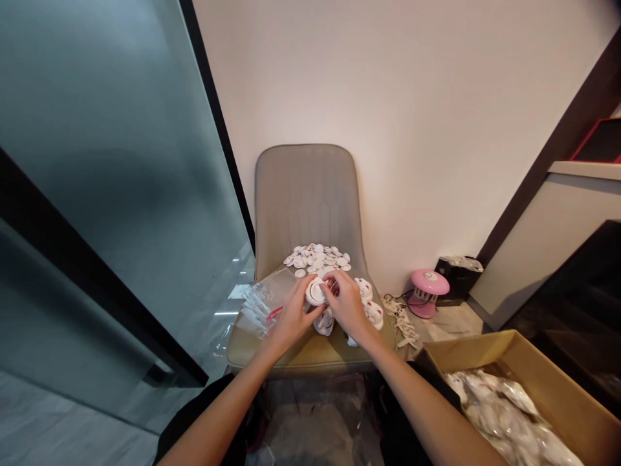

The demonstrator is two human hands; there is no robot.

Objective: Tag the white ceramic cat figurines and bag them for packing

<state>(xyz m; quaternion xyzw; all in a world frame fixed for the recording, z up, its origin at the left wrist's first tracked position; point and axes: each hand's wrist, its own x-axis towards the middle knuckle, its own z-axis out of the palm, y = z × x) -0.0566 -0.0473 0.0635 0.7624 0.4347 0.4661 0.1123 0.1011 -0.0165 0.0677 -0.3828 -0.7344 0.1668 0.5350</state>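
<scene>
Together, left hand [292,315] and right hand [348,303] fingers pinch a white round disc [315,291] between them, above the chair seat [310,353].

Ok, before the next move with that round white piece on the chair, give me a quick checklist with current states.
1. Round white plastic piece held between both hands: ok.
2. Left hand grip on its left edge: ok.
3. Right hand fingers over its top: ok; exact contact cannot tell.
4. Pile of small white round discs within reach on the beige padded chair: ok.
5. Clear plastic bags lying at the seat's left edge: ok.
6. Open brown cardboard box at the right, contents wrapped: cannot tell what they are.
</scene>
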